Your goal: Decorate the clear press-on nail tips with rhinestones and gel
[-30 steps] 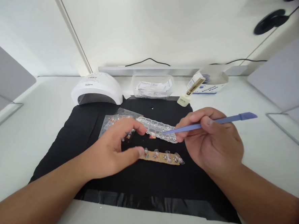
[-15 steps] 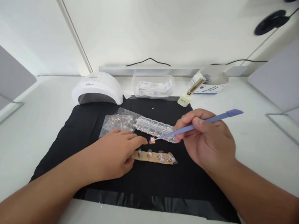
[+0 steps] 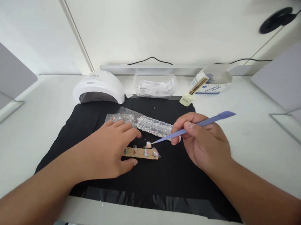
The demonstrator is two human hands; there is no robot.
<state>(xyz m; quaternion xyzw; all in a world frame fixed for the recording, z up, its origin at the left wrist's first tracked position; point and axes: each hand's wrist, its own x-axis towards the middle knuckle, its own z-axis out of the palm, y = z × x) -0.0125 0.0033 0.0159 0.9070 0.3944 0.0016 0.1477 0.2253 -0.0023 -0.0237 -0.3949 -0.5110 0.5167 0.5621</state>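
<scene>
My right hand (image 3: 205, 141) pinches a thin purple plastic stick tool (image 3: 199, 124) with a flat blade at its upper end. Its fine tip touches or hovers just beside a small square white-and-orange piece (image 3: 148, 145); I cannot tell which. My left hand (image 3: 107, 150) lies palm down over the left end of a tan strip (image 3: 140, 153), thumb and index finger apart on either side of it. Clear false nail tips (image 3: 145, 151) with small decorations stand along the strip. How the hidden fingers touch the strip cannot be seen.
A clear compartment case (image 3: 155, 125) of small gems and a clear packet (image 3: 121, 117) lie beyond the hands on a black cloth (image 3: 164, 179). Behind stand a white nail lamp (image 3: 99, 86), a clear tub (image 3: 156, 86), a gold-capped bottle (image 3: 186, 99) and an alcohol pad box (image 3: 216, 88).
The strip with the nail tips has shifted left along with my left hand, whose thumb has spread out. My right hand and the tool tip have moved slightly left, and the small piece sits nearer the strip.
</scene>
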